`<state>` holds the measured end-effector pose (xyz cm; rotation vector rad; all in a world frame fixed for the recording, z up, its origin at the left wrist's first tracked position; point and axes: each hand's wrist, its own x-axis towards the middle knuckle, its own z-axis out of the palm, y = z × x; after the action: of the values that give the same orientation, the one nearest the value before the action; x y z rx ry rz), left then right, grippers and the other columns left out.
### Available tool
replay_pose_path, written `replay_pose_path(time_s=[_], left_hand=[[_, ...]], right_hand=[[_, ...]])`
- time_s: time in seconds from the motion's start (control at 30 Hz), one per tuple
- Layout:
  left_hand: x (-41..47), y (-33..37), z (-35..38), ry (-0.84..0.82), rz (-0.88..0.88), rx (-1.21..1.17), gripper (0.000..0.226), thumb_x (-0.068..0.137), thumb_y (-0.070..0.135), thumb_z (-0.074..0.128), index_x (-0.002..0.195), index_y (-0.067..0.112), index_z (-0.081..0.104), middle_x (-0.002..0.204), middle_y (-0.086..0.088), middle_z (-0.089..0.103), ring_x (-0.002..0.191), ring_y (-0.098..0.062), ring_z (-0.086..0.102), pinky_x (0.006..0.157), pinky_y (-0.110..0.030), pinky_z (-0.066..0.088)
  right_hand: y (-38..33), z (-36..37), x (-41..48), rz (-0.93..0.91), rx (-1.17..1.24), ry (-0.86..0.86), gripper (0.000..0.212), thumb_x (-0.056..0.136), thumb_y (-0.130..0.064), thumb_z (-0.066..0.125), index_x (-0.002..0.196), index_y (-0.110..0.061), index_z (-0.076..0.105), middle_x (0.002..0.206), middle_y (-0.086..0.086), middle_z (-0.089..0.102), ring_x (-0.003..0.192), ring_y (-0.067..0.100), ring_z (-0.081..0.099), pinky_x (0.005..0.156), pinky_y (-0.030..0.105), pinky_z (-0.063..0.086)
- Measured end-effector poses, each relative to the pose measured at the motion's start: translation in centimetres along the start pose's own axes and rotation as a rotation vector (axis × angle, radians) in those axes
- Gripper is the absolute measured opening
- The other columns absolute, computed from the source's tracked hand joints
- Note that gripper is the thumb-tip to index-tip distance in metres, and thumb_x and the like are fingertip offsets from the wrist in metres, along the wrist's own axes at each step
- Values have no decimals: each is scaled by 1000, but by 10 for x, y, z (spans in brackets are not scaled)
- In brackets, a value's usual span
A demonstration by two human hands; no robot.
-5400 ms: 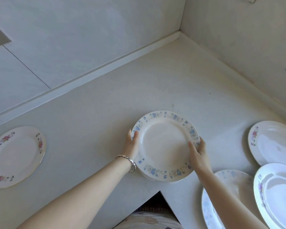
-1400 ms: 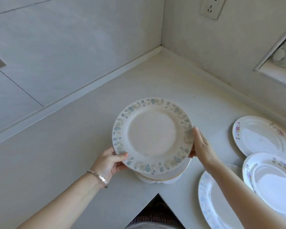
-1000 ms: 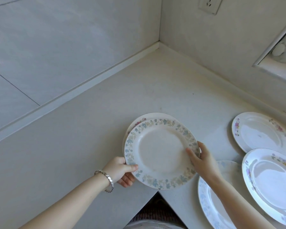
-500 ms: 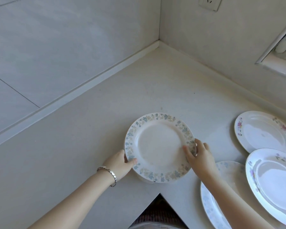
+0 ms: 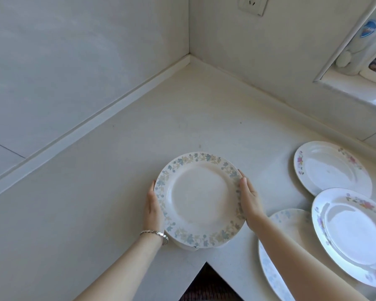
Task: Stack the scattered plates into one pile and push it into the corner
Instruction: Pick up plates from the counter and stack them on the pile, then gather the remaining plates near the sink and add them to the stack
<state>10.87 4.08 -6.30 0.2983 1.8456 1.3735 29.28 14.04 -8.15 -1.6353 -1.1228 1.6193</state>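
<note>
A pile of plates [image 5: 199, 200] rests on the white counter near its inner front corner; the top plate has a blue and green leaf rim. My left hand [image 5: 154, 208] presses flat against the pile's left edge, and my right hand [image 5: 249, 202] against its right edge. Three more plates lie to the right: one with pink flowers [image 5: 330, 167], a larger flowered one [image 5: 354, 233] overlapping it, and a pale blue-patterned one [image 5: 289, 227] partly under my right forearm. The wall corner [image 5: 189, 56] is far behind the pile.
The counter [image 5: 139, 137] is L-shaped with a raised backsplash strip along both walls. A wall socket [image 5: 253, 5] sits above the corner. A window ledge [image 5: 356, 88] with a white bottle is at the upper right. The counter's notch edge [image 5: 206, 262] is just in front of the pile.
The leaf-rimmed plate was held above the pile, then lowered onto it. My hands slid from gripping its rim to flat against the pile's two sides.
</note>
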Motion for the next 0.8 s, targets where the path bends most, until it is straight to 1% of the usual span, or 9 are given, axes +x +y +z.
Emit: replay_pose_path(time_s=[0.07, 0.23, 0.33, 0.4, 0.47, 0.53, 0.6, 0.63, 0.8], left_hand=[[0, -1, -2, -35, 75, 26, 46, 100, 33, 19, 141, 22, 39, 142, 3, 46, 121, -6, 44, 98, -18, 35], [8, -1, -12, -162, 87, 132, 44, 101, 22, 20, 143, 14, 32, 143, -2, 41, 121, -8, 41, 98, -21, 31], [13, 5, -19, -106, 167, 345, 44, 100, 23, 27, 143, 12, 30, 148, -6, 37, 132, -19, 38, 102, -23, 28], [12, 20, -18, -26, 355, 511, 44, 97, 16, 38, 139, 3, 34, 145, -15, 39, 134, -28, 36, 107, -30, 26], [7, 39, -5, -52, 626, 591, 35, 90, 3, 49, 124, -7, 48, 127, -24, 51, 119, -36, 46, 101, -35, 33], [-2, 55, 21, -187, 723, 574, 19, 85, -3, 49, 98, 0, 63, 100, -17, 62, 91, -21, 59, 84, -22, 44], [-12, 70, 56, -416, 591, 511, 30, 86, -5, 45, 74, 16, 61, 77, -2, 64, 63, 3, 59, 60, -3, 41], [-20, 74, 74, -521, 477, 494, 34, 86, -5, 43, 69, 20, 58, 70, 2, 63, 53, 6, 59, 52, -2, 40], [-63, 58, 160, -737, 281, 538, 34, 87, -4, 38, 66, 18, 54, 68, -2, 61, 58, -10, 57, 43, -5, 40]], right_hand=[[0, 0, 1, -4, -5, 5, 38, 98, -40, 28, 130, -39, 49, 128, -7, 57, 119, 14, 53, 105, 39, 41], [-7, 6, -6, -83, -129, 67, 33, 98, -35, 30, 123, -34, 52, 122, -9, 58, 106, 7, 53, 90, 24, 39], [-13, 6, -12, -102, -352, 127, 31, 97, -37, 31, 118, -28, 52, 115, -6, 60, 82, 2, 53, 69, 19, 41], [-14, -1, -18, -94, -420, 168, 29, 96, -37, 35, 116, -25, 53, 110, -8, 55, 78, 4, 53, 65, 12, 40], [-17, -15, -29, -98, -440, 167, 20, 92, -32, 40, 88, -23, 57, 88, -4, 56, 77, 12, 53, 65, 16, 38], [-20, -40, -46, -37, -382, 155, 22, 90, -25, 45, 76, -17, 60, 74, 2, 62, 69, 15, 55, 63, 21, 40], [-21, -72, -68, 38, -299, 153, 15, 90, -21, 50, 82, -19, 62, 78, 0, 68, 72, 15, 62, 68, 24, 46], [-20, -91, -80, 48, -283, 174, 13, 90, -19, 51, 82, -20, 62, 77, -2, 69, 71, 14, 64, 68, 24, 47], [-1, -202, -117, 116, -132, 477, 15, 88, -6, 49, 86, -11, 63, 69, 5, 61, 59, 19, 56, 59, 25, 44]])
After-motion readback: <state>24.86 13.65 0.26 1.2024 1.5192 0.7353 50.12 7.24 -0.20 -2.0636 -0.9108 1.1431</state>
